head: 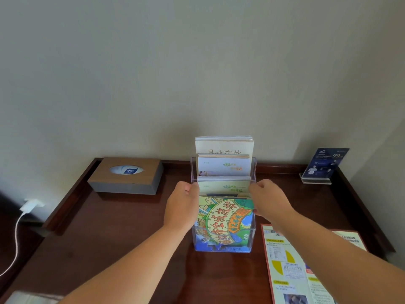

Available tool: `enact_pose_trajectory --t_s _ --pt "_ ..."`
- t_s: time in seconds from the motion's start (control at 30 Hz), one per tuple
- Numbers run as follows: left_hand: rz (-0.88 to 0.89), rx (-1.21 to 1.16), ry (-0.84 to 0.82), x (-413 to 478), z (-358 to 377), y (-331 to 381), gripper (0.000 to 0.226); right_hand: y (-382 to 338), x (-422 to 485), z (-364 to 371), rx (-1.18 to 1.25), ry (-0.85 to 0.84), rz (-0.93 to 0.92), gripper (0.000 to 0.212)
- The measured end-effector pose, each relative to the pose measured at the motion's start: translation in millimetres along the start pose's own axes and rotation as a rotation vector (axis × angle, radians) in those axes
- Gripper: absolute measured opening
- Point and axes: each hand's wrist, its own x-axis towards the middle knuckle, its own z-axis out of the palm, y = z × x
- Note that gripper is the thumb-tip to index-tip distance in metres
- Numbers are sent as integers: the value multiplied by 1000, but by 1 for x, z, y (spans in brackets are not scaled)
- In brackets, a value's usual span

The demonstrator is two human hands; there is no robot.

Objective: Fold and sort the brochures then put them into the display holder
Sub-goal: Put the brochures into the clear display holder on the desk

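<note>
Left hand (183, 208) and right hand (268, 199) each closed a grip on the display holder's (252, 233) sides | colourful brochure (223, 224) stood in its front tier | dark counter (122, 229)

A wooden tissue box (126, 174), a white charger cable (16, 233) and a blue acrylic sign (324, 164) sit on the dark table (122, 227).

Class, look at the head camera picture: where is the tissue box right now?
The tissue box sits at the back left of the table, near the wall, left of the clear brochure holder.
</note>
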Motion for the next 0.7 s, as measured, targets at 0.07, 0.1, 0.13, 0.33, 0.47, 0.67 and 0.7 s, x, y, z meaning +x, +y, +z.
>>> enact_pose_trajectory --t_s 0.07,0.1,0.13,0.33,0.47,0.67,0.7 --pt "-13 -2 -17 -6 3 -2 22 3 -2 2 -14 -7 1 6" --pt "-13 8 -20 -7 3 -2 20 3 -3 2 -24 -7 -4 5" --pt "-11 18 -20 -8 3 -1 20 2 -4 1 -30 -8 -8 6" --pt "215 -42 175 -12 -7 17 6 0 -6 -15 -80 71 -76 8" --pt "399 -126 78 -30 8 49 8 6 -15 -36 -66 178 -77 11" --pt "432 -57 -290 -66 71 52 6 53 -60 -85 -85 368 90 12" --pt "421 -26 -355 -73 83 46 7 65 -69 -93 -103 392 125 13"
